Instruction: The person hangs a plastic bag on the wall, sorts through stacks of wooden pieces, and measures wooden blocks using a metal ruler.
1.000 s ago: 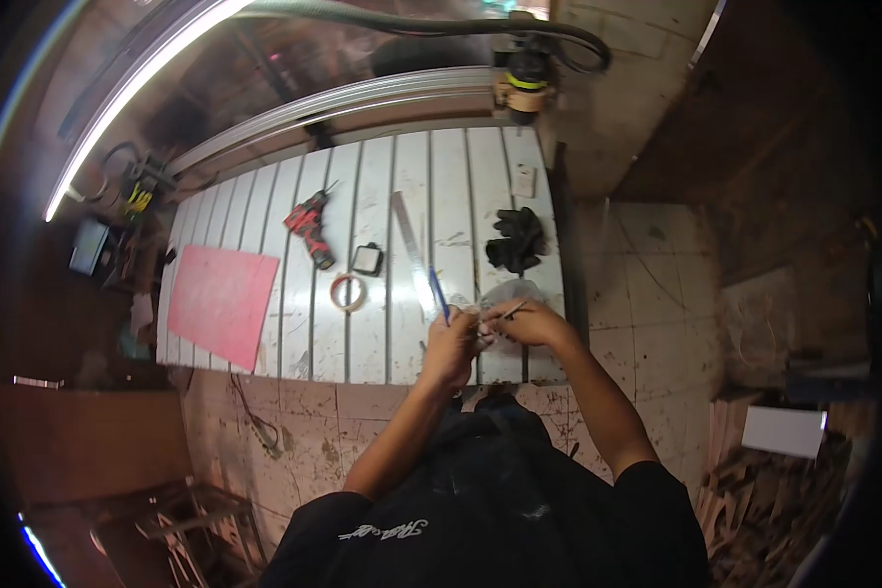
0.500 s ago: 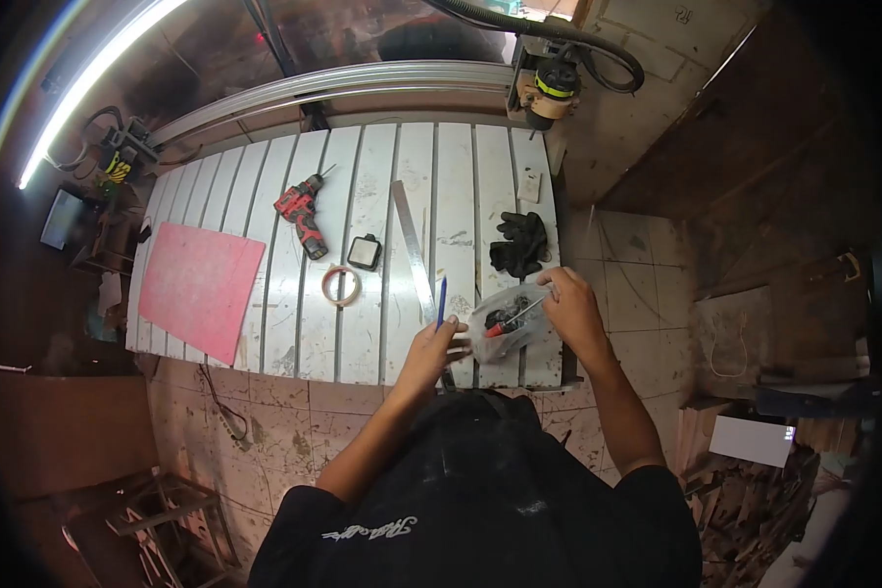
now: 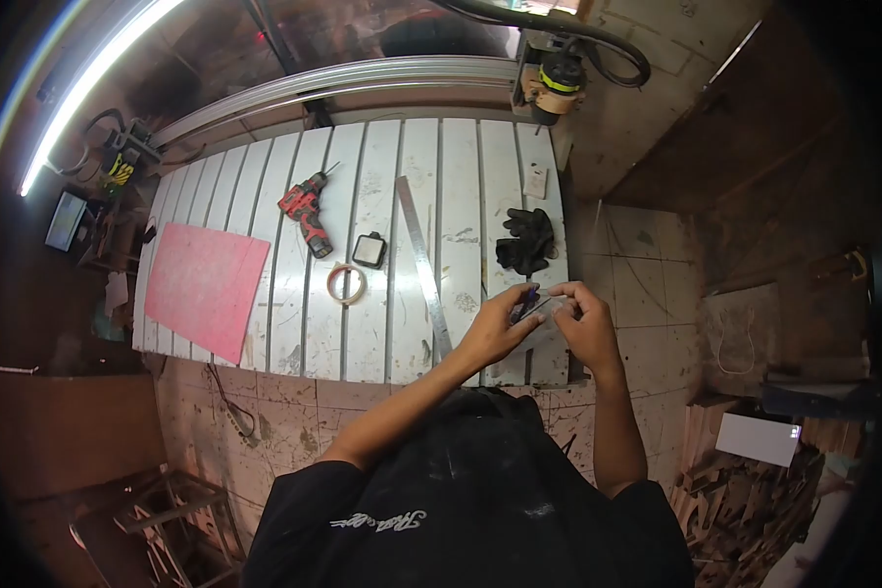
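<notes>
My left hand [image 3: 501, 321] is closed beside the right near the slatted table's front right part, with a dark blue or purple item [image 3: 527, 302] between its fingers, likely the blue pen. My right hand [image 3: 586, 323] pinches the clear plastic bag [image 3: 549, 316], mostly hidden between both hands. A thin dark rod [image 3: 536, 308] shows at the bag. Just above the hands lie black gloves [image 3: 526, 241]. To the left is a long metal ruler [image 3: 421, 257], its lower end near my left forearm.
On the slatted table [image 3: 377, 333] are a red drill [image 3: 307, 214], a tape roll [image 3: 346, 284], a small black-edged box [image 3: 369, 250], a pink sheet [image 3: 206, 292] and a small pale block [image 3: 536, 180]. A machine head [image 3: 557, 86] hangs over the back right corner.
My left hand has moved right, up to my right hand, taking the blue pen from beside the ruler. The bag is now bunched between the hands and its red-handled tool is hidden.
</notes>
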{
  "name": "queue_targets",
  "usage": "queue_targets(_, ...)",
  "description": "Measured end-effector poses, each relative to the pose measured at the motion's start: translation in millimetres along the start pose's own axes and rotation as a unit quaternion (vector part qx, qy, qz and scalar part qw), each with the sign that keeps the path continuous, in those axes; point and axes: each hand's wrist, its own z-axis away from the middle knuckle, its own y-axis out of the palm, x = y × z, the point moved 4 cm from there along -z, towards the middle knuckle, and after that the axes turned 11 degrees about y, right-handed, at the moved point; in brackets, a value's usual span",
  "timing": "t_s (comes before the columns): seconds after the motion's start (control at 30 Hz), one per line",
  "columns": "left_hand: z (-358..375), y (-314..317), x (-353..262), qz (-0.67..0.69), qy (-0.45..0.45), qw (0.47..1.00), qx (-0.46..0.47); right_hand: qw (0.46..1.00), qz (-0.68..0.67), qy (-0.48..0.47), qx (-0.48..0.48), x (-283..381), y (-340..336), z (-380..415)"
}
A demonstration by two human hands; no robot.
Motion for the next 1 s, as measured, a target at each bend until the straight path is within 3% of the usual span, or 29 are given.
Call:
queue_targets(0.03,2.9,-4.1,0.3,0.015,0.003,0.999,-0.04,1.0,-0.025,0.004,-0.006,-0.2,-0.1,0.1)
queue_targets(0.07,6.1,-8.6,2.5,0.055,-0.035,0.998,-0.018,1.0,-0.02,0.012,-0.004,0.2,0.1,0.2)
queue_targets(0.17,18.1,-32.5,20.8,0.031,-0.013,0.999,-0.031,1.0,-0.022,-0.007,-0.013,2.7,2.3,-1.1)
queue_targets(0.23,27.8,-69.6,35.1,-0.085,-0.066,0.983,-0.148,1.0,-0.023,-0.002,-0.008,5.1,3.6,-2.2)
queue_targets(0.3,51.6,-126.4,87.8,-0.336,-0.042,0.902,-0.269,1.0,-0.024,0.002,-0.006,6.7,5.5,-3.8)
queue_targets(0.33,65.3,-150.3,103.6,-0.465,-0.096,0.838,-0.269,1.0,-0.025,-0.005,-0.004,7.3,6.7,-4.2)
queue_targets(0.37,75.6,-164.0,106.2,-0.59,-0.162,0.742,-0.274,1.0,-0.025,-0.012,-0.002,7.4,7.8,-3.7)
queue_targets(0.4,85.7,-179.9,115.1,-0.577,-0.238,0.748,-0.224,1.0,-0.024,-0.008,-0.008,6.7,8.2,-4.3)
queue_targets(0.53,91.2,-190.1,110.2,-0.546,-0.209,0.794,-0.166,1.0,-0.007,-0.014,-0.011,4.9,6.7,-5.0)
queue_targets(0.6,77.8,-170.8,71.5,-0.354,-0.073,0.886,-0.289,1.0,-0.007,-0.005,-0.003,2.6,5.4,-3.5)
queue_targets(0.67,58.3,-139.8,42.1,-0.114,-0.028,0.944,-0.307,1.0,-0.018,0.001,-0.001,3.3,7.7,-4.5)
queue_targets(0.73,32.6,-94.4,-21.8,0.121,-0.045,0.966,-0.225,1.0,-0.025,-0.001,-0.002,-2.2,11.4,-6.9)
queue_targets(0.83,21.5,-38.5,-53.4,0.25,-0.079,0.953,-0.152,0.999,-0.04,-0.011,0.003,-1.2,12.9,-7.2)
queue_targets(0.9,17.8,-16.6,-47.4,0.198,-0.109,0.97,-0.092,0.999,-0.05,-0.018,0.01,-1.6,14.1,-6.1)
queue_targets(0.97,17.0,-3.9,-21.3,0.051,-0.126,0.991,-0.017,0.996,-0.089,-0.019,-0.012,-5.5,12.4,-8.0)
queue_targets(1.0,18.4,1.7,-10.4,0.061,-0.114,0.991,-0.013,0.996,-0.089,-0.022,-0.011,-5.7,11.2,-7.9)
